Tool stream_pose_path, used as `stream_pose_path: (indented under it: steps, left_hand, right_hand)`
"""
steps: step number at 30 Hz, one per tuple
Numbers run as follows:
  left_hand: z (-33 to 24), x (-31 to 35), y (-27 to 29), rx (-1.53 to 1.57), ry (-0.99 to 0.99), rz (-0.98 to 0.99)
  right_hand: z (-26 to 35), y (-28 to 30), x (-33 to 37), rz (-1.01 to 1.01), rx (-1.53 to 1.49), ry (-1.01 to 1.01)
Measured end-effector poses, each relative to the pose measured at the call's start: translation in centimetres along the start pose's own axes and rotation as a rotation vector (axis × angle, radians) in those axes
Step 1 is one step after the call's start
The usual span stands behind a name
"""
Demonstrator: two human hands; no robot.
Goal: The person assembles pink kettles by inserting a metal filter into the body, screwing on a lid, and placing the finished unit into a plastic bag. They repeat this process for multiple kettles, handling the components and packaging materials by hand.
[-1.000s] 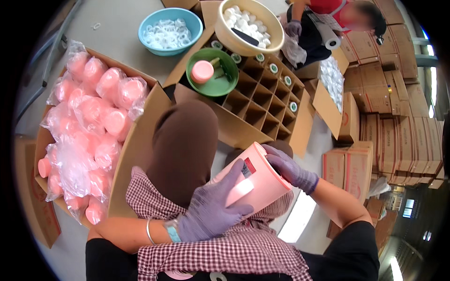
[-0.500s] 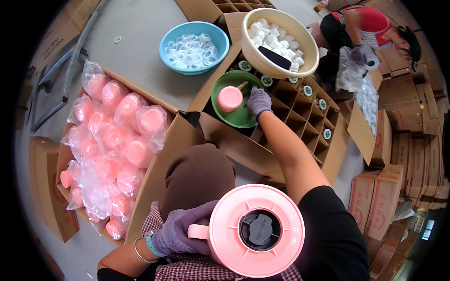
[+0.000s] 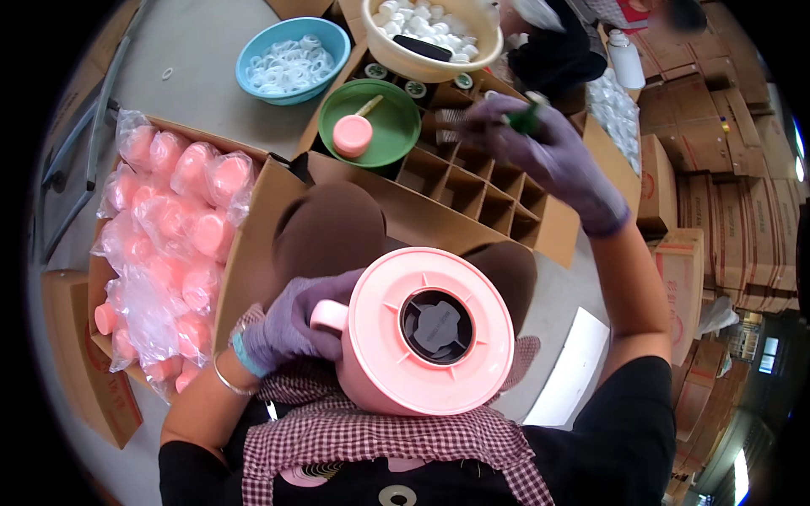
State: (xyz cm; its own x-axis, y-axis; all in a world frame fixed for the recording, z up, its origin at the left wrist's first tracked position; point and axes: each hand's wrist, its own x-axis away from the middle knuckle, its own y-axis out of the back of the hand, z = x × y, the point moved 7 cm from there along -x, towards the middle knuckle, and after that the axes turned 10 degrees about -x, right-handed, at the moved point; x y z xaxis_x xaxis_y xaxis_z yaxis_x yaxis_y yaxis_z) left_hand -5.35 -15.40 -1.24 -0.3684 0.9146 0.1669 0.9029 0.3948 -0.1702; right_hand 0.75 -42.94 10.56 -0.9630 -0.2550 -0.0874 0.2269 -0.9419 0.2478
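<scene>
**While the left hand [image 3: 305, 325] steadies a pink jug [image 3: 422, 379], the right hand [image 3: 553, 156] carries a green item [image 3: 523, 121]**

Since the jug sits in front of the checked apron [image 3: 380, 434], close to the body and above the lap, the person can probably brace it with one arm. The left fingers are curled around its handle side, gripping it there, and its broad ribbed end faces up toward the head. That angle leaves the round black opening, with its grey insert, in plain view and uncovered by the hand.

The right hand hangs over the divided carton [image 3: 413, 219], its fingers bent around the green item. Blur hides what that item is; a pale striped patch just beyond the fingertips may belong to it.

Supplies stand in an arc, presumably so that each is a short reach away. A green basin [image 3: 388, 139] rests on the carton's near left part, holding a pink cap [image 3: 352, 135] and a yellowish stick [image 3: 369, 105]. Behind it, a cream basin [image 3: 418, 70] keeps small white caps [image 3: 430, 25] together, with a black object [image 3: 422, 48] lying on them. A blue basin [image 3: 294, 99] gathers loose translucent rings [image 3: 291, 66]. At the left, pink pieces [image 3: 177, 219] lie bagged in an open carton, the plastic likely guarding against scuffs.
</scene>
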Motion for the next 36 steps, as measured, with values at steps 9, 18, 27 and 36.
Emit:
stream_pose_path:
  steps: [9,18,27,36]
  left_hand:
    - [-0.6,-2.7,-6.2,0.128,-0.065,0.285]
    - [-2.9,1.8,-10.2,0.093,-0.016,0.071]
    - [3.9,9.1,-1.5,0.257,0.266,-0.394]
    - [10.3,12.1,1.6,0.504,0.333,-0.589]
  right_hand:
    - [13.8,-11.9,15.4,0.483,0.793,0.432]
    - [12.1,-11.4,19.3,0.153,0.664,-0.005]
    - [-1.0,-2.5,5.3,-0.630,-0.291,0.050]
    - [-34.0,-0.1,-10.6,-0.499,0.658,-0.588]
